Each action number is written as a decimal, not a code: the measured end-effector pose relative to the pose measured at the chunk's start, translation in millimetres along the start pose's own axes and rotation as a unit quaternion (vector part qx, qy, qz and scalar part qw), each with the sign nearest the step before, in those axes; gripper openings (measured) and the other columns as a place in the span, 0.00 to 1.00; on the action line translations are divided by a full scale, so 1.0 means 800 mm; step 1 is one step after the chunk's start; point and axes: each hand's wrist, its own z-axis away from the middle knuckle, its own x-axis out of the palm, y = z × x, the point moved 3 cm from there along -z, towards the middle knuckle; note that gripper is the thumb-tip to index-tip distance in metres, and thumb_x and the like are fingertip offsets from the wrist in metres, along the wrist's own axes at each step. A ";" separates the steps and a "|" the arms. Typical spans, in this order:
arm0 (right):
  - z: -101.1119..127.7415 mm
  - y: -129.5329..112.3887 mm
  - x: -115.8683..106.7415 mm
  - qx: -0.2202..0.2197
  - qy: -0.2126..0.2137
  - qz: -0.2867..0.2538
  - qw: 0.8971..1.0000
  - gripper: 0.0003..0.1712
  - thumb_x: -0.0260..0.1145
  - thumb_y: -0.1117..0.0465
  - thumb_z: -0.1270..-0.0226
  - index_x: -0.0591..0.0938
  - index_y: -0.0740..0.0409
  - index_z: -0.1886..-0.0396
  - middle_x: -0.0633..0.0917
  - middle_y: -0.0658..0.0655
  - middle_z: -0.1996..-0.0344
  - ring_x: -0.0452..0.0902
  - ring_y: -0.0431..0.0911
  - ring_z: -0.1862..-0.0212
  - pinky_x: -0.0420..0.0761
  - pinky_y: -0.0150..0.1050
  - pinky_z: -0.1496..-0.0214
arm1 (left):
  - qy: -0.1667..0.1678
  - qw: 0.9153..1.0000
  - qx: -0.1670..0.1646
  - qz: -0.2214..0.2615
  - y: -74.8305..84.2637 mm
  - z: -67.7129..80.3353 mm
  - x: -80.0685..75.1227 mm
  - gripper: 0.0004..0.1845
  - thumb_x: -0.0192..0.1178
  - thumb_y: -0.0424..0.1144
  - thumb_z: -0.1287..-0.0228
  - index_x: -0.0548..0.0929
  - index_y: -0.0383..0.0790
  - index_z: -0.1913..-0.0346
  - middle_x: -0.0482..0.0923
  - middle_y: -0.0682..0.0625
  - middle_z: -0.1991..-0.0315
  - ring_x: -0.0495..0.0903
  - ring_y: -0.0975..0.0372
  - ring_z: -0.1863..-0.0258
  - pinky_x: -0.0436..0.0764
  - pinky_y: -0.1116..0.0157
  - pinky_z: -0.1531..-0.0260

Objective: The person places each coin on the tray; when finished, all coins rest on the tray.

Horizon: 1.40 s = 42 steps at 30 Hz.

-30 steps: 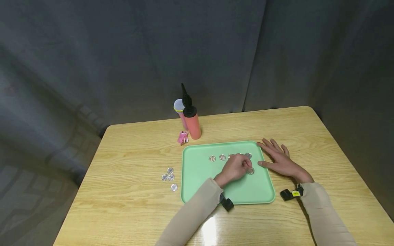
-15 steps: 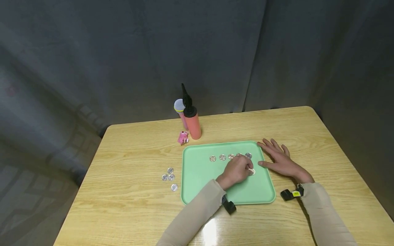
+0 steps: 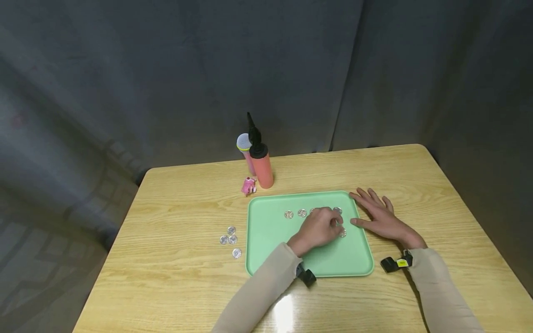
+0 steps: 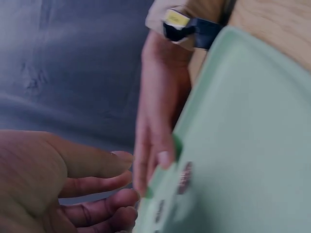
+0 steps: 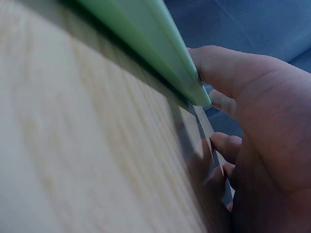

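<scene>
Left hand (image 3: 318, 229) over tray (image 3: 270, 240), fingers curled at coin (image 3: 343, 233), grip unclear. Right hand (image 3: 381, 217) flat, fingers spread, beside tray.

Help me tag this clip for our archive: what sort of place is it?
Probably a staged recording booth: a wooden table enclosed by a dark grey curtain, with a green tray of small silver discs.
</scene>
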 end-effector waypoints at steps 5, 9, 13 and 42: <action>0.000 0.000 0.000 -0.001 0.002 0.003 1.000 0.45 0.65 0.48 0.31 0.57 0.53 0.21 0.48 0.72 0.21 0.30 0.71 0.20 0.29 0.73 0.30 | 0.013 1.000 -0.007 0.019 0.005 0.007 -0.024 0.07 0.69 0.37 0.38 0.90 0.39 0.59 0.84 0.53 0.69 0.75 0.70 0.72 0.68 0.80 0.71; 0.000 0.002 0.000 0.003 0.004 0.007 1.000 0.45 0.65 0.48 0.31 0.57 0.53 0.21 0.48 0.72 0.21 0.30 0.71 0.20 0.28 0.73 0.30 | 0.030 0.999 -0.009 0.035 0.004 0.016 -0.042 0.06 0.68 0.37 0.37 0.90 0.39 0.59 0.84 0.52 0.70 0.73 0.71 0.73 0.68 0.80 0.72; 0.000 0.003 0.001 0.004 0.007 0.006 1.000 0.45 0.66 0.48 0.32 0.57 0.54 0.21 0.48 0.73 0.21 0.31 0.72 0.20 0.28 0.73 0.30 | 0.053 0.997 -0.008 0.059 -0.005 0.027 -0.057 0.07 0.68 0.35 0.37 0.90 0.38 0.58 0.85 0.51 0.70 0.72 0.72 0.74 0.69 0.79 0.72; 0.004 0.002 -0.003 -0.002 0.003 -0.001 1.000 0.46 0.66 0.50 0.32 0.57 0.52 0.20 0.48 0.72 0.21 0.31 0.71 0.20 0.27 0.73 0.29 | 0.187 0.978 -0.048 0.081 -0.102 0.115 -0.147 0.04 0.68 0.28 0.41 0.87 0.31 0.64 0.82 0.45 0.75 0.75 0.64 0.75 0.74 0.73 0.73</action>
